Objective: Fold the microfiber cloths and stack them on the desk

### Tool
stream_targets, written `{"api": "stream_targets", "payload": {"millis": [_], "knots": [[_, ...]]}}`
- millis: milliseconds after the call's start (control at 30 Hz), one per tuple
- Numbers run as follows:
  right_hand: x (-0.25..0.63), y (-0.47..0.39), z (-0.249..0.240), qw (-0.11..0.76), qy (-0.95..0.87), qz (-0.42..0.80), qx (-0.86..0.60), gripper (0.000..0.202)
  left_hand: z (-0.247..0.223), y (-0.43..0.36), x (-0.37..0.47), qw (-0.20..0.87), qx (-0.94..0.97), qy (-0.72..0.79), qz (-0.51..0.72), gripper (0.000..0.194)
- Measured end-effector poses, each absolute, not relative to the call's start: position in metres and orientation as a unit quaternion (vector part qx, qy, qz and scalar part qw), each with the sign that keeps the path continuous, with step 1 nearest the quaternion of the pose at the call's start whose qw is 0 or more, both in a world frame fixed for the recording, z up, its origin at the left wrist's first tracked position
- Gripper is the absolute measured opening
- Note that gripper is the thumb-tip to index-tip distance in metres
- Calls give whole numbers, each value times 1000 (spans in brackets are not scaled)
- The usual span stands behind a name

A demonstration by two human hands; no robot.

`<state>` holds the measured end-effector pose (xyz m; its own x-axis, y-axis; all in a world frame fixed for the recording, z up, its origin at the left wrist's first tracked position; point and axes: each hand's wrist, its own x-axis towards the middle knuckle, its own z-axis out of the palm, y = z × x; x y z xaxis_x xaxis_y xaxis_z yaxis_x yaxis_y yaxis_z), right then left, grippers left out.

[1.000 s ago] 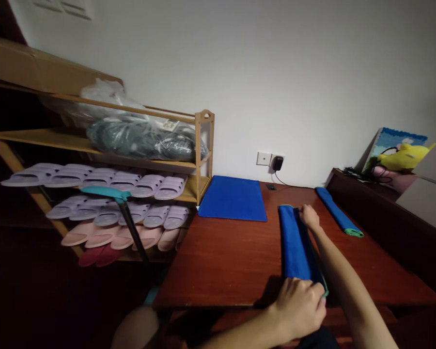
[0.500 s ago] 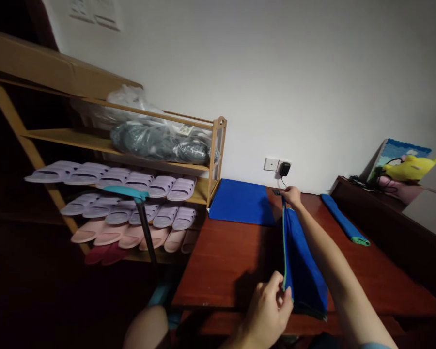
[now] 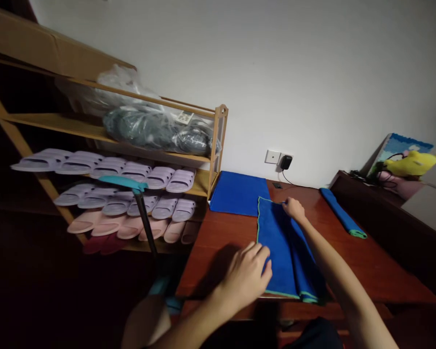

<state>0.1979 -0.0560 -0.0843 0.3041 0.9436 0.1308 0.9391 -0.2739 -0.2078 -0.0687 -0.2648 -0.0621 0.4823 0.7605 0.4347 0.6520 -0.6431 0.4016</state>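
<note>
A blue cloth with green edging (image 3: 279, 242) lies partly spread on the brown wooden table (image 3: 218, 242), its right part bunched in folds. My left hand (image 3: 247, 271) is over the cloth's left edge, fingers curled; whether they grip it is hidden. At the cloth's far edge my right hand (image 3: 294, 209) pinches the fabric. Behind, to the left, a folded blue cloth (image 3: 238, 191) lies flat, and the spread cloth's far left corner overlaps its edge. A rolled blue cloth (image 3: 343, 213) rests at the table's right side.
A wooden rack (image 3: 216, 145) with slippers (image 3: 181, 179) and plastic-wrapped bundles (image 3: 156, 128) stands left. A black plug (image 3: 286, 162) trails a cable behind the table. A yellow plush toy (image 3: 414, 164) sits on the raised ledge at right. A turquoise-topped pole (image 3: 121, 182) stands before the rack.
The held cloth has gone from hanging folded between my hands to lying partly flat, its edge further left. My left hand moved left and away from me; my right hand came slightly nearer.
</note>
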Motion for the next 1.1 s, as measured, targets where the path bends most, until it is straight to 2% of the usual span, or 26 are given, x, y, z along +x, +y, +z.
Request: {"api": "stream_targets", "payload": {"millis": [100,200,300,433,733,1100], "knots": [[245,-90,-93,93,-550,-23,-829,36,-67,-218,-39,40,894,383,228,21],[270,-112,-110,84,-538,-59,-837,49,-93,-181,-4,21,902,389,185,40],[276,-115,-129,87,-586,-91,-801,57,-118,-163,16,68,907,379,172,62],[284,-105,-148,70,-664,-73,-741,52,-131,-160,16,120,923,345,118,73],[357,-113,-167,45,-682,-47,-728,57,-126,-170,5,128,924,351,87,78],[420,-147,-161,18,-724,-92,-684,67,-122,-206,-46,102,934,327,101,71]]}}
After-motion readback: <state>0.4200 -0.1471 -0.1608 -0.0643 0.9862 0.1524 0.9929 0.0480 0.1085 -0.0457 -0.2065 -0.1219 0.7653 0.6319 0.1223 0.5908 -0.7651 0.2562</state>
